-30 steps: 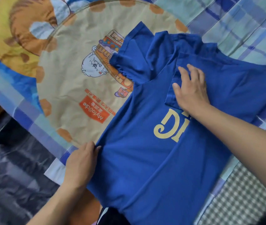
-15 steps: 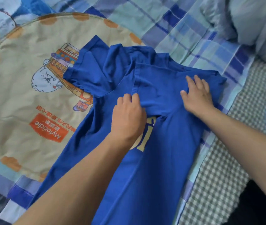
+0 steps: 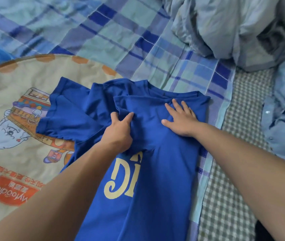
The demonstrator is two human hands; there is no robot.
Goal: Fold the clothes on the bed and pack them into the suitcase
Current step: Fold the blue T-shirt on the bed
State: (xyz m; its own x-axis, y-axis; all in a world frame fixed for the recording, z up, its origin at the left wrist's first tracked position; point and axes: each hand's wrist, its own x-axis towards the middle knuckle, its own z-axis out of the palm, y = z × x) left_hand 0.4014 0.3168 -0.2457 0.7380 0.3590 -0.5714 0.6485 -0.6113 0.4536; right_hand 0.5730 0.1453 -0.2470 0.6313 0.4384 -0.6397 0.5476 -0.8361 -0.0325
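Both hands now work the blue T-shirt [image 3: 155, 180], its right side folded in.
Left hand [image 3: 119, 131] pinches cloth, right hand [image 3: 181, 119] presses flat with fingers spread; left sleeve unfolded, suitcase unseen.

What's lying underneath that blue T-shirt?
The blue T-shirt lies partly on a round beige cartoon-print cloth and partly on the plaid sheet. Whatever sits directly beneath its middle is covered.

Your two hands, both forearms bare, reaching forward from the lower corners.

Your left hand [image 3: 119, 130]: knuckles up, thumb and fingers curled into a pinch of shirt [image 3: 148, 180] cloth. Your right hand [image 3: 180, 119]: palm down, fingers straight and spread, pressing flat on the shirt.
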